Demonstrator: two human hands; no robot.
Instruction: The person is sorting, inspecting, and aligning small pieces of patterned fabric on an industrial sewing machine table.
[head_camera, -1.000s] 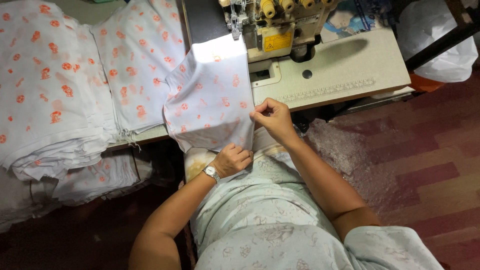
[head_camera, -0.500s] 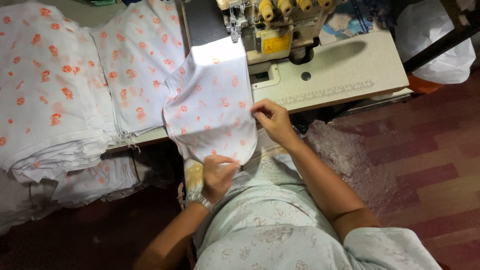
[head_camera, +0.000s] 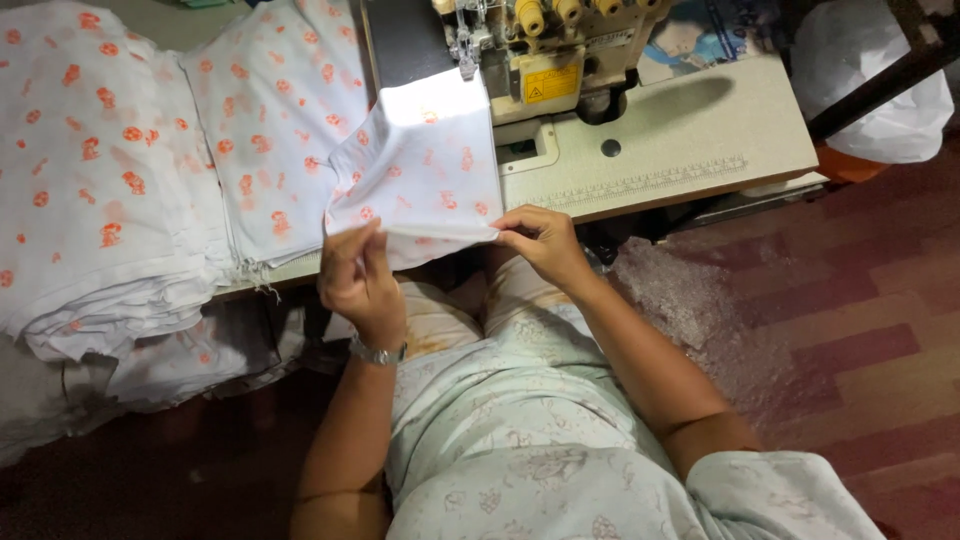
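Observation:
A white fabric piece (head_camera: 425, 170) printed with small orange flowers lies on the sewing table, its far end under the needle area of the sewing machine (head_camera: 530, 50). My left hand (head_camera: 358, 280) pinches the folded near edge of this piece at its left corner; a wristwatch sits on that wrist. My right hand (head_camera: 540, 240) pinches the same edge at its right corner. The edge is stretched level between both hands, just in front of the table's rim.
Stacks of the same flowered fabric (head_camera: 110, 190) cover the left of the table and hang over its edge. The pale sewing table (head_camera: 690, 150) has a ruler strip. A white bag (head_camera: 870, 90) sits far right. Red-brown floor with lint lies below.
My left hand has risen from the hanging lower end of the fabric up to table height, folding the piece's lower part up. My right hand stayed at the right edge.

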